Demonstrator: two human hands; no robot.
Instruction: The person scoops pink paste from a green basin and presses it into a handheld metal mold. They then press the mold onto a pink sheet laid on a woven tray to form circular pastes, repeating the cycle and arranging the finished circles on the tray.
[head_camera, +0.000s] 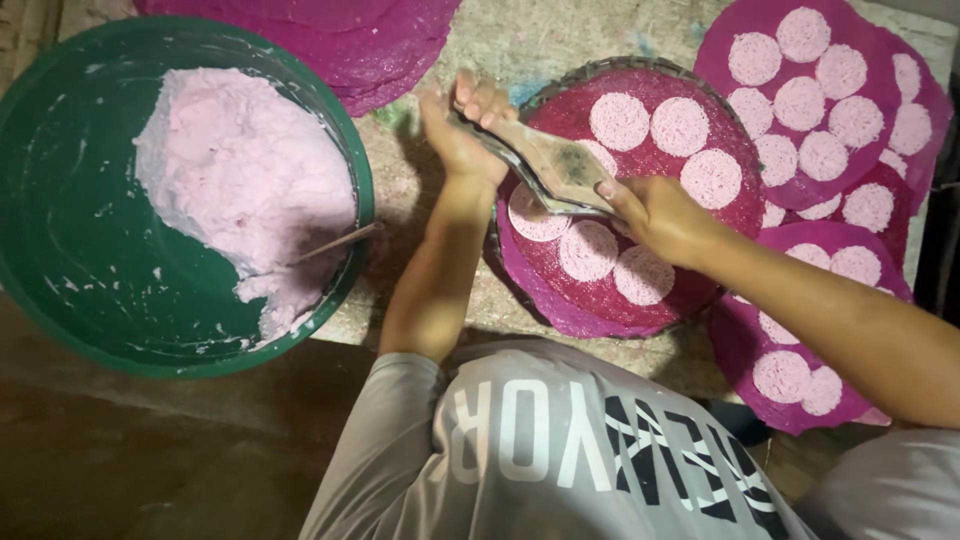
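Straw mat (560, 40), hands (both) gripping scraper (545, 165)

A flat, worn metal scraper (553, 165) lies tilted across the round magenta mat (640, 200), held at both ends, one pale pink disc (535, 215) under its tip.

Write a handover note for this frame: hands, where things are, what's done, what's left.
Left hand and right hand each grip an end of the flat tool over the round tray.
Tray holds seven pink discs; bare space remains near its left edge.
Green tub at left is still part full of pink paste, with a stick in it.
Filled trays are stacked at right.
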